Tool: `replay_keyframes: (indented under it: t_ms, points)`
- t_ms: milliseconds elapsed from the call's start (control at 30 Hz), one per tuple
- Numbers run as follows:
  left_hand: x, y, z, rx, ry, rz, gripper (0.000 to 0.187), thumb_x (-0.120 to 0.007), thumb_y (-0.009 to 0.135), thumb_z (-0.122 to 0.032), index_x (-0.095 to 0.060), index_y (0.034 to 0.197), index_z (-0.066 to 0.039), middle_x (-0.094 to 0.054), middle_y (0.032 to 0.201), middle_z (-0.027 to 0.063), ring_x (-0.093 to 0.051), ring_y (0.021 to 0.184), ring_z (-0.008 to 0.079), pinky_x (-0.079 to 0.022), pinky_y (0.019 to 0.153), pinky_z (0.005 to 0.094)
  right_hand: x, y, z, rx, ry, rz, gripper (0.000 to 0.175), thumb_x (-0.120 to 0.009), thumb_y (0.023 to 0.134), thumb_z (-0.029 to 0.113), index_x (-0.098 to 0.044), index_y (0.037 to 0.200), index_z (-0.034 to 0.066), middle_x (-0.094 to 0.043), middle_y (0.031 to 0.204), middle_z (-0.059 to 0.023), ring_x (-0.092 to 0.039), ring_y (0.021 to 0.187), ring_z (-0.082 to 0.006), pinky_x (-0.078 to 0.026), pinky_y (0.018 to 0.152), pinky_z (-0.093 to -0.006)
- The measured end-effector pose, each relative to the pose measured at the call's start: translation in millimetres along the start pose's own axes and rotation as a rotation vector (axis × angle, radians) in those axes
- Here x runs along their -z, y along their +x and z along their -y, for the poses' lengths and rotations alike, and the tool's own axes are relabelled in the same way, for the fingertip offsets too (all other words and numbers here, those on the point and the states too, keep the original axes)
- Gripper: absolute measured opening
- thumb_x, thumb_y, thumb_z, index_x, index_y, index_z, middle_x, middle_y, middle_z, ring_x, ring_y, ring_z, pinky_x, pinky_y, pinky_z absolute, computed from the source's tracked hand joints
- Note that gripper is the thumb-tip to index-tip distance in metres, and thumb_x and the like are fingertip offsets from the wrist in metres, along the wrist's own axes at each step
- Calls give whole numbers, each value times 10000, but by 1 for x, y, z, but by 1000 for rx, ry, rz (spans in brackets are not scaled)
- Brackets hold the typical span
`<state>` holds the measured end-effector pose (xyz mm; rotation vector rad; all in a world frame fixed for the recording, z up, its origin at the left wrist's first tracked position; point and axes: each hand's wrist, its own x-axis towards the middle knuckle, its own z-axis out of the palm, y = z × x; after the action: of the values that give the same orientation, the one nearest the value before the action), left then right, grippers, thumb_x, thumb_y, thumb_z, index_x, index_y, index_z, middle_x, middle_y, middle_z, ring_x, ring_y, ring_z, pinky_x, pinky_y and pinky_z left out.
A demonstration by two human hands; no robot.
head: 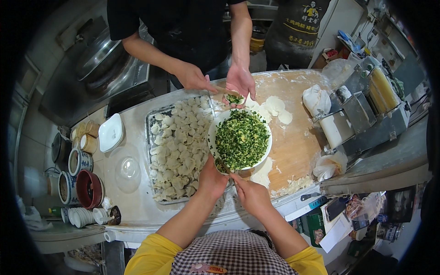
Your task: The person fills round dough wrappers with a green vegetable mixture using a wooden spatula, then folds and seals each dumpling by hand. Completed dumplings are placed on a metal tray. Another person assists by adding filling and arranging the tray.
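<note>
A white bowl (212,132) heaped with chopped green and yellow filling (242,139) stands on the floured board, straight before me. At its near left rim my left hand (212,178) cups a dough wrapper with some filling (221,165) on it. My right hand (252,194) pinches a thin tool, probably a filling spatula, whose tip is at that wrapper. A tray (148,137) packed with dumplings (182,144) lies left of the bowl. Round dough wrappers (275,105) lie behind and right of the bowl, others (262,173) close to my right hand.
Across the table a co-worker's hands (240,80) hold a filled wrapper and a spatula. A dough-rolling machine (357,113) stands at right, beside bagged dough (316,99). White dishes (111,132), a clear lid (127,169), jars and a red pot (89,189) stand at left.
</note>
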<state>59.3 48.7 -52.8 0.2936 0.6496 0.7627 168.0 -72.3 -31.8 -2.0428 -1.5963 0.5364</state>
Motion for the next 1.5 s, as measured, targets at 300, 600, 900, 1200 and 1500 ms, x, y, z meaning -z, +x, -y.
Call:
replay_keyframes:
  t_ms: [300, 600, 900, 1200, 1500]
  points:
    - [4, 2, 10, 27, -78, -71, 424, -387, 1083, -306, -418, 1419, -49, -514, 1418, 81, -508, 1280, 243, -396, 1098, 415, -7, -6, -20, -22, 206, -106, 445, -579, 917, 122, -599, 1344, 242, -671, 767, -171, -657, 684, -360, -526, 636, -460]
    - [-2, 1, 6, 17, -129, -85, 413, -349, 1090, -291, -415, 1421, -53, -511, 1418, 87, -494, 1297, 252, -392, 1111, 418, -6, 15, -22, -168, 237, -62, 390, -580, 938, 108, -633, 1306, 225, -666, 741, -162, -662, 670, -347, -526, 627, -417]
    - [42, -12, -4, -44, -97, -50, 443, -303, 1085, -368, -443, 1338, -33, -518, 1329, 142, -496, 1225, 316, -368, 1082, 496, -19, -15, -1, 61, 188, 0, 470, -586, 912, 132, -569, 1370, 238, -660, 818, -167, -643, 717, -363, -518, 637, -473]
    - [27, -33, -24, 33, -140, -3, 450, -301, 1082, -405, -485, 1210, -16, -556, 1175, 146, -545, 1118, 338, -429, 1016, 510, -2, -14, 21, 91, 201, -13, 419, -589, 913, 121, -611, 1322, 214, -625, 760, -169, -624, 678, -373, -506, 618, -480]
    - [15, -32, -36, 80, -84, 73, 459, -305, 1076, -425, -493, 1187, -21, -572, 1107, 124, -573, 1059, 330, -459, 965, 508, 3, -22, 32, 85, 66, 18, 456, -633, 901, 136, -604, 1342, 250, -583, 766, -120, -622, 655, -324, -510, 582, -435]
